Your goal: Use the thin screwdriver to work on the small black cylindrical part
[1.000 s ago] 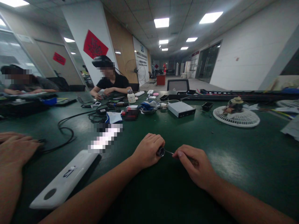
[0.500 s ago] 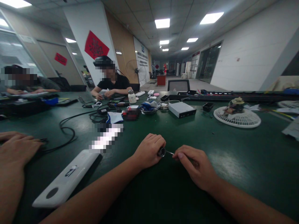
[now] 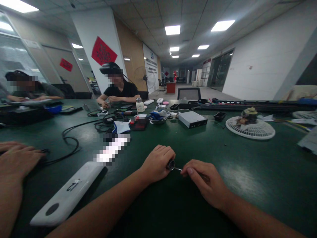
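My left hand point(image 3: 158, 163) is closed around a small dark cylindrical part point(image 3: 170, 164), its round open end facing right. From the right, my right hand point(image 3: 206, 180) pinches a thin metal tool point(image 3: 177, 169) between thumb and fingers. The tool's thin shaft points left and reaches the rim of the cylindrical part; whether its tip is inside, I cannot tell. Both hands are low over the green table point(image 3: 168, 138). Most of the cylindrical part is hidden in my left fist.
Another person's hand point(image 3: 21, 158) rests at the left edge by black cables point(image 3: 71, 132). A long white device point(image 3: 66, 195) lies beside my left forearm. Farther back are a grey metal box point(image 3: 192, 119), a white fan grille point(image 3: 250, 127), a bottle point(image 3: 140, 105) and two seated people.
The camera view has tilted up slightly, so the table items sit a little lower. My right hand has shifted slightly relative to the cylindrical part; both hands keep their holds.
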Available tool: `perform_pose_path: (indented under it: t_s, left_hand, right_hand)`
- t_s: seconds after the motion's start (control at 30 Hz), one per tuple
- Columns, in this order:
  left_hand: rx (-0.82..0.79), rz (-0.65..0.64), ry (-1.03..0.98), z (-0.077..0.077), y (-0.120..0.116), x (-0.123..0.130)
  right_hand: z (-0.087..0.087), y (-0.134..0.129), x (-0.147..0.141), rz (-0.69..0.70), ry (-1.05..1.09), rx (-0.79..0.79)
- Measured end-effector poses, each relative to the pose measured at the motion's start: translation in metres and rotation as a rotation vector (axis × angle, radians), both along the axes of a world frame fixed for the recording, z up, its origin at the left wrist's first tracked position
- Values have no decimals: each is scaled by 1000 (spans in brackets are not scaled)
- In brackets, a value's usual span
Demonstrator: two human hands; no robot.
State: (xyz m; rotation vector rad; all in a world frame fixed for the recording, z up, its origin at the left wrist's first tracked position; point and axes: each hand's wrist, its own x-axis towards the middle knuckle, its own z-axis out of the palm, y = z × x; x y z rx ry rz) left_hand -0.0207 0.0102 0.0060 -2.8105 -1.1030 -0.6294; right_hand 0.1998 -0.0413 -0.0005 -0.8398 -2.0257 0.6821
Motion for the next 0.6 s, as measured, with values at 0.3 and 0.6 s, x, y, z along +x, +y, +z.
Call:
perform_pose_path:
  t_s: [0.3, 0.6]
  left_hand:
    - [-8, 8, 0, 1, -1, 0]
    - [-3, -8, 13, 1, 0, 1]
  right_hand:
    - [0, 2, 2, -57, 26, 2]
    - [-1, 1, 2, -111, 28, 5]
